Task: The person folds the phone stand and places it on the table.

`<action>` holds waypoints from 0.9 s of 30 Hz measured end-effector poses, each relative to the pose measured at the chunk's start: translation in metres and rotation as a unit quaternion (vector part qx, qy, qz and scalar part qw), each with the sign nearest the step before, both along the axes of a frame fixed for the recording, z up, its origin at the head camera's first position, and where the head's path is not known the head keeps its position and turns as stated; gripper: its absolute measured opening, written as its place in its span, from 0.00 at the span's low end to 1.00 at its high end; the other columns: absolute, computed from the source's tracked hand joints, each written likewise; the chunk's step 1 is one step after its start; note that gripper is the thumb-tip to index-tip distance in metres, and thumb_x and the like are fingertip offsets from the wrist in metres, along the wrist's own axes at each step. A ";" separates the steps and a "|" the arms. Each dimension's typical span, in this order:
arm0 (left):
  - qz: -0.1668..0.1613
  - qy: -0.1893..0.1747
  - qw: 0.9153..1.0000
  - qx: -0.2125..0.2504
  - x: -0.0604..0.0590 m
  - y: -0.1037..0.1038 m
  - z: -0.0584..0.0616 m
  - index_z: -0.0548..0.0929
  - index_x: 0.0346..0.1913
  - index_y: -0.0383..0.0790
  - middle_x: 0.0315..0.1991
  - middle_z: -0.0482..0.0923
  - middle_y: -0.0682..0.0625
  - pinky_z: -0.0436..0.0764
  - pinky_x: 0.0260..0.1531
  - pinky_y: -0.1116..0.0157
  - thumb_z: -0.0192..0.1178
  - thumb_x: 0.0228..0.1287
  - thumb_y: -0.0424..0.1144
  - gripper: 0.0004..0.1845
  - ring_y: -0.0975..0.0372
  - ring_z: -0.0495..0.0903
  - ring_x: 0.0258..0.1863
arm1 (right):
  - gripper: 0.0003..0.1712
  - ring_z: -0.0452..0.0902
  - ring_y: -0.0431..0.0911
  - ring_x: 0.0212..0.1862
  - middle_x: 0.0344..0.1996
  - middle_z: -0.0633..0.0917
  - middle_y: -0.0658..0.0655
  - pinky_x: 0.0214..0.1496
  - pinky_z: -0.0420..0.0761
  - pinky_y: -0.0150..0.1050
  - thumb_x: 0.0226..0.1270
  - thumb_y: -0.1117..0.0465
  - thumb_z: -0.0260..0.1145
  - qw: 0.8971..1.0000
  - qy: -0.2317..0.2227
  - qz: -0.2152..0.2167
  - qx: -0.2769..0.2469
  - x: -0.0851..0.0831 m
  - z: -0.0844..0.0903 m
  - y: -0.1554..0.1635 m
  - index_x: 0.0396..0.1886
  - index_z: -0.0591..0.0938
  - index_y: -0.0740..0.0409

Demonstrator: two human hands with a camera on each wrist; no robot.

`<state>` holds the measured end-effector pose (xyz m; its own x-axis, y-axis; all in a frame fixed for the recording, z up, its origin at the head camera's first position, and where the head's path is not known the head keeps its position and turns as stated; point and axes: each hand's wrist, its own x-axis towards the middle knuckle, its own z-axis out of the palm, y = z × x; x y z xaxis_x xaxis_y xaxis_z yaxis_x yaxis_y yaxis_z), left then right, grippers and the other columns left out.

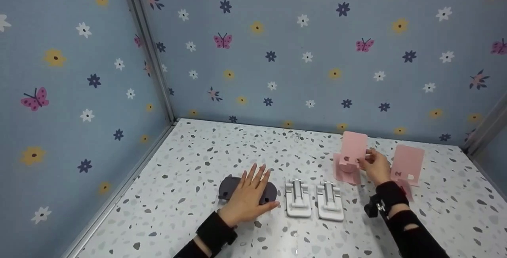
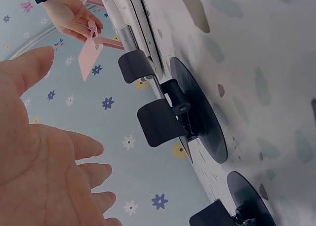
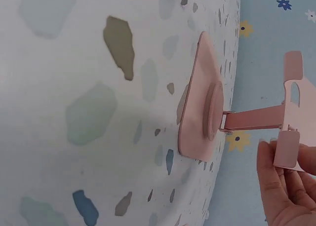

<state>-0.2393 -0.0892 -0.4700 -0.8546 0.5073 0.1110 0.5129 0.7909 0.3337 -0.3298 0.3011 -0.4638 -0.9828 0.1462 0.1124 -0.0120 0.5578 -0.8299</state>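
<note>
We see our right hand low in the corner, fingertips pinching the small lip of the pink phone stand. The stand's round-cornered base sits flat on the speckled terrazzo tabletop, a raised disc at its centre. A thin pink arm runs from that disc out to the upright back plate, which has a cut-out slot. Behind it we catch blue flowered wallpaper.

No readable text, labels or numbers anywhere. Stands and worktop carry no markings. Walls show printed flowers and butterflies only.
</note>
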 end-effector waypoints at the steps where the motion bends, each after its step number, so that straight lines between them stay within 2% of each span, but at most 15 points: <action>1: 0.001 -0.001 1.000 0.000 0.000 0.000 0.000 0.49 0.78 0.35 0.80 0.40 0.39 0.44 0.77 0.42 0.50 0.69 0.65 0.48 0.43 0.38 0.79 | 0.26 0.82 0.37 0.36 0.46 0.81 0.73 0.38 0.84 0.25 0.74 0.68 0.57 1.000 -0.003 0.001 -0.015 0.000 0.000 0.001 0.66 0.67 0.78; 3: 0.003 -0.001 1.000 -0.002 0.000 0.000 0.000 0.49 0.78 0.35 0.80 0.40 0.39 0.44 0.77 0.43 0.50 0.69 0.65 0.48 0.43 0.38 0.79 | 0.25 0.78 0.29 0.33 0.42 0.82 0.66 0.39 0.85 0.26 0.73 0.69 0.58 0.999 -0.009 0.008 -0.046 -0.001 0.000 0.002 0.64 0.68 0.77; 6: 0.005 -0.006 1.000 -0.007 0.001 0.000 0.001 0.48 0.79 0.36 0.80 0.39 0.40 0.43 0.77 0.43 0.50 0.69 0.65 0.48 0.43 0.37 0.79 | 0.23 0.78 0.28 0.33 0.37 0.82 0.54 0.41 0.85 0.27 0.72 0.68 0.60 0.996 -0.021 0.025 -0.086 0.001 0.000 0.003 0.62 0.68 0.76; 9: 0.005 -0.009 1.000 -0.011 0.002 -0.001 0.002 0.48 0.78 0.35 0.80 0.38 0.40 0.42 0.77 0.43 0.50 0.69 0.65 0.48 0.43 0.36 0.79 | 0.23 0.79 0.29 0.34 0.34 0.82 0.47 0.41 0.85 0.26 0.71 0.67 0.62 0.993 -0.027 0.031 -0.114 0.003 0.003 0.000 0.60 0.68 0.74; 17: -0.003 -0.019 1.000 0.003 0.002 0.000 0.003 0.47 0.79 0.36 0.81 0.37 0.40 0.42 0.78 0.43 0.49 0.70 0.64 0.48 0.44 0.35 0.80 | 0.24 0.80 0.30 0.34 0.33 0.80 0.46 0.40 0.84 0.25 0.71 0.66 0.63 0.991 -0.004 0.016 -0.130 0.007 0.011 -0.010 0.63 0.70 0.72; 23: -0.010 -0.030 0.999 0.011 0.000 0.002 0.003 0.46 0.79 0.36 0.81 0.37 0.40 0.43 0.78 0.43 0.49 0.71 0.63 0.47 0.44 0.37 0.80 | 0.22 0.80 0.33 0.32 0.31 0.82 0.44 0.39 0.85 0.28 0.70 0.65 0.63 0.988 0.035 0.038 -0.149 0.013 0.023 -0.023 0.60 0.72 0.70; 27: -0.012 -0.034 0.999 0.026 -0.004 0.007 0.006 0.45 0.79 0.35 0.81 0.38 0.40 0.43 0.78 0.44 0.48 0.72 0.63 0.47 0.45 0.37 0.80 | 0.20 0.81 0.35 0.34 0.31 0.83 0.44 0.40 0.85 0.29 0.71 0.66 0.63 0.982 0.040 0.063 -0.172 0.017 0.034 -0.033 0.59 0.72 0.69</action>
